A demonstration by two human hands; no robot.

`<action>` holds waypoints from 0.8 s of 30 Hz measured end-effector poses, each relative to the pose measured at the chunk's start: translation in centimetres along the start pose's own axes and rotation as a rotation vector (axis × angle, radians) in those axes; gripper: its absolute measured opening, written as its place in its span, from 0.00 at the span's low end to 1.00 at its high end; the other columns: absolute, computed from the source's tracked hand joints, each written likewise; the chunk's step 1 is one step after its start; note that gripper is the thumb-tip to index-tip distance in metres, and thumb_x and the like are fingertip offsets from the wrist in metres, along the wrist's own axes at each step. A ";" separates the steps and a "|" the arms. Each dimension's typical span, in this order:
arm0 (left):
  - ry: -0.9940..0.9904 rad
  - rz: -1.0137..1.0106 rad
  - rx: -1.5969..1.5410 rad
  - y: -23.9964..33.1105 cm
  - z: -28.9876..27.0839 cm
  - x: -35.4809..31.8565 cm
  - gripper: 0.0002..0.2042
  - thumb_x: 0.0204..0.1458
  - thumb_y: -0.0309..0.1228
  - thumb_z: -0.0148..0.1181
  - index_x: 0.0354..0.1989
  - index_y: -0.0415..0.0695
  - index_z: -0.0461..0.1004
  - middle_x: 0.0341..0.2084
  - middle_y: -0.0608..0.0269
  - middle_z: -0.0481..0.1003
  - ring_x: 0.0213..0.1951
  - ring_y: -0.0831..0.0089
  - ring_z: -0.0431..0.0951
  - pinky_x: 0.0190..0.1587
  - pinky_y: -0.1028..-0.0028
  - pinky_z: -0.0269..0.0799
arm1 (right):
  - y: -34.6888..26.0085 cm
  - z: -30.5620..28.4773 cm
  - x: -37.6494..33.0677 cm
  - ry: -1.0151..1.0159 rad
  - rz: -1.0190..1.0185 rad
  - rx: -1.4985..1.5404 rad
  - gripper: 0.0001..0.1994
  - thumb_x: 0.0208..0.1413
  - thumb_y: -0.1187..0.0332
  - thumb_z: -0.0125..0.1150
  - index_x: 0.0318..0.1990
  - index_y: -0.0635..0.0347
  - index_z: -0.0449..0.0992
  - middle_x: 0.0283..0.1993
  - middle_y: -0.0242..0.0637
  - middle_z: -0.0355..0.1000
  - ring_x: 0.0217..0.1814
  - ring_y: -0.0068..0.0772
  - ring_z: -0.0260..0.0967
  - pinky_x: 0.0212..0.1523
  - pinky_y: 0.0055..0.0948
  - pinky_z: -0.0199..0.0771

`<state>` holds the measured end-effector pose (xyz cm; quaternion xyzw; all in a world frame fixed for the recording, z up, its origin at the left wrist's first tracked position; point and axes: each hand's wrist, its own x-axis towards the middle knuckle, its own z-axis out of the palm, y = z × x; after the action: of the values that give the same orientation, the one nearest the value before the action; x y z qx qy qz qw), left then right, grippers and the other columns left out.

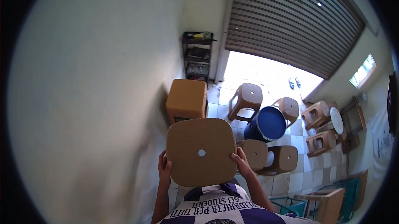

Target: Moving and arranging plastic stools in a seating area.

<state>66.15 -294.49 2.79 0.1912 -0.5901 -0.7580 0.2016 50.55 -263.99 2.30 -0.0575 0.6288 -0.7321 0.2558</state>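
Brown plastic stool (201, 151) is held seat-up at chest height, just in front of a second matching stool (187, 99) by the wall. Left hand (164, 170) and right hand (241, 162) curl closed around opposite seat edges, apparently keeping it level.

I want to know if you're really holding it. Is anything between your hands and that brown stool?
No. The left hand and right hand grip the brown stool directly at opposite edges of its seat.
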 end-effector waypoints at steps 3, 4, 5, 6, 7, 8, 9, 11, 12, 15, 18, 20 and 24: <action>-0.107 -0.046 -0.009 0.3 0.5 0.4 0.34 0.58 0.44 0.59 0.68 0.40 0.55 0.57 0.51 0.69 0.61 0.63 0.67 0.64 0.65 0.61 | -1.7 0.3 -3.0 0.103 -0.045 -0.007 0.26 0.59 0.58 0.61 0.59 0.64 0.63 0.55 0.38 0.68 0.58 0.28 0.64 0.62 0.30 0.61; -0.148 -0.057 -0.020 0.4 0.7 0.4 0.34 0.58 0.43 0.60 0.68 0.40 0.55 0.58 0.50 0.69 0.62 0.62 0.67 0.64 0.64 0.60 | -1.2 -0.5 -3.6 0.130 -0.052 0.001 0.27 0.58 0.58 0.61 0.60 0.64 0.63 0.54 0.39 0.68 0.58 0.28 0.64 0.62 0.30 0.61; -0.171 -0.056 -0.018 0.6 1.4 0.8 0.34 0.58 0.43 0.60 0.68 0.40 0.55 0.58 0.50 0.69 0.62 0.62 0.67 0.64 0.64 0.60 | -1.7 -0.9 -4.3 0.165 -0.060 0.029 0.28 0.57 0.57 0.61 0.60 0.65 0.63 0.54 0.39 0.68 0.58 0.29 0.64 0.62 0.30 0.61; -0.210 -0.053 -0.033 0.7 2.3 1.1 0.34 0.57 0.41 0.61 0.68 0.40 0.55 0.59 0.50 0.68 0.62 0.62 0.66 0.64 0.64 0.60 | -2.2 -1.3 -4.9 0.198 -0.068 0.057 0.29 0.57 0.57 0.61 0.60 0.65 0.62 0.54 0.40 0.67 0.58 0.30 0.64 0.62 0.30 0.61; -0.247 -0.049 -0.047 0.8 3.1 1.4 0.35 0.56 0.40 0.61 0.69 0.40 0.54 0.60 0.50 0.67 0.63 0.62 0.66 0.65 0.64 0.60 | -1.8 -1.9 -5.7 0.222 -0.079 0.057 0.31 0.56 0.55 0.61 0.60 0.66 0.61 0.55 0.41 0.66 0.58 0.31 0.64 0.62 0.30 0.61; -0.290 -0.035 -0.061 1.0 4.0 1.5 0.35 0.56 0.38 0.62 0.69 0.40 0.54 0.60 0.51 0.67 0.63 0.62 0.66 0.64 0.65 0.61 | -1.9 -2.5 -6.3 0.242 -0.092 0.060 0.31 0.56 0.55 0.61 0.60 0.66 0.61 0.55 0.41 0.66 0.58 0.31 0.64 0.62 0.30 0.61; -0.315 -0.033 -0.063 1.3 4.8 1.8 0.35 0.56 0.38 0.62 0.69 0.40 0.54 0.60 0.51 0.67 0.63 0.62 0.66 0.64 0.65 0.61 | -2.2 -3.1 -6.9 0.266 -0.106 0.085 0.31 0.56 0.55 0.61 0.61 0.66 0.61 0.55 0.41 0.66 0.59 0.31 0.63 0.62 0.31 0.61; -0.390 -0.028 -0.077 2.0 6.6 2.1 0.35 0.56 0.38 0.63 0.69 0.41 0.54 0.60 0.52 0.67 0.62 0.63 0.67 0.64 0.65 0.61 | -2.6 -4.1 -8.0 0.315 -0.129 0.116 0.31 0.56 0.55 0.61 0.61 0.66 0.61 0.56 0.41 0.66 0.59 0.31 0.63 0.62 0.31 0.61; -0.417 -0.034 -0.076 2.0 7.4 2.3 0.35 0.56 0.38 0.63 0.69 0.41 0.54 0.60 0.52 0.67 0.62 0.63 0.67 0.64 0.65 0.61 | -2.8 -4.6 -8.5 0.330 -0.149 0.117 0.31 0.56 0.55 0.61 0.61 0.65 0.61 0.55 0.40 0.66 0.59 0.31 0.63 0.62 0.31 0.61; -0.492 -0.027 -0.054 2.1 9.7 3.1 0.35 0.55 0.39 0.63 0.69 0.43 0.55 0.59 0.53 0.67 0.62 0.65 0.67 0.64 0.65 0.61 | -4.0 -5.4 -10.4 0.389 -0.197 0.138 0.31 0.56 0.56 0.61 0.61 0.65 0.61 0.55 0.40 0.66 0.59 0.31 0.63 0.62 0.31 0.60; -0.546 -0.028 -0.022 2.1 12.5 3.2 0.36 0.54 0.41 0.63 0.69 0.43 0.55 0.59 0.55 0.67 0.62 0.65 0.66 0.63 0.66 0.61 | -4.4 -7.1 -12.5 0.460 -0.243 0.134 0.31 0.55 0.56 0.62 0.60 0.65 0.61 0.55 0.40 0.66 0.60 0.31 0.63 0.62 0.31 0.60; -0.609 -0.042 -0.023 2.4 15.1 3.0 0.37 0.54 0.41 0.63 0.69 0.43 0.54 0.59 0.55 0.67 0.62 0.65 0.66 0.64 0.66 0.61 | -4.6 -8.9 -14.1 0.499 -0.260 0.101 0.33 0.53 0.55 0.64 0.61 0.64 0.61 0.56 0.40 0.66 0.60 0.33 0.64 0.63 0.33 0.60; -0.694 -0.027 0.033 0.8 20.1 1.4 0.37 0.53 0.41 0.64 0.69 0.42 0.54 0.58 0.54 0.67 0.61 0.64 0.66 0.64 0.65 0.60 | -4.9 -12.5 -18.0 0.599 -0.266 0.141 0.36 0.51 0.52 0.66 0.61 0.64 0.59 0.56 0.42 0.66 0.60 0.34 0.63 0.63 0.34 0.60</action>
<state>54.40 -278.94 8.10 -0.0669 -0.6330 -0.7709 -0.0245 59.52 -244.38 8.71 0.0966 0.6108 -0.7851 -0.0348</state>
